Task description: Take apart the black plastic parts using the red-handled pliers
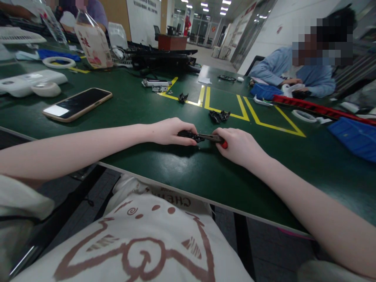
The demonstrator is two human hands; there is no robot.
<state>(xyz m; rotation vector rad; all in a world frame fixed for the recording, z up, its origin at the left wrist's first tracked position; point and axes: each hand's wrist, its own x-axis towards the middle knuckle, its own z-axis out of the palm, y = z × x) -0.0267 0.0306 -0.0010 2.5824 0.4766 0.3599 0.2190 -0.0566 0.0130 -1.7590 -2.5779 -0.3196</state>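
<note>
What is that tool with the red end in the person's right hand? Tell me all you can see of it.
The tool is slim, with a dark metal-looking shaft and a red handle end that peeks out beside the right hand. It lies nearly level, just above the green table, and points left toward the small black part held by the left hand. Its tip meets that part; the exact shape of the tip is too small to tell. Most of the handle is hidden in the fingers.

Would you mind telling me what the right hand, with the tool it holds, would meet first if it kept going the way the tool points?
The right hand points its red-handled tool leftward, and the tip already seems to touch the small black part gripped by the left hand. Beyond it come that hand's fingers, though depth is hard to judge.
</note>
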